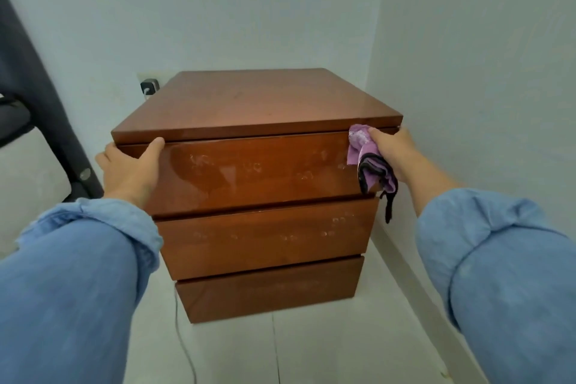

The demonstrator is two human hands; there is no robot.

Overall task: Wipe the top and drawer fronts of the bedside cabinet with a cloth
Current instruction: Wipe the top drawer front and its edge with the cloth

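Observation:
A brown wooden bedside cabinet (249,100) with three drawer fronts stands against the white wall. The top drawer front (255,171) is glossy and carries pale smudges. My left hand (131,168) grips the left end of the top drawer, thumb on its upper edge. At the drawer's right end my right hand (392,150) holds a bunched purple cloth (367,159) with black trim, pressed against the upper right corner of the front. Part of the cloth hangs down past the drawer's lower edge.
A wall socket with a dark plug (149,86) sits behind the cabinet's left side, and a thin cable (184,343) runs over the white tiled floor. A dark frame and pale cushion (34,178) stand at the left. The right wall is close to the cabinet.

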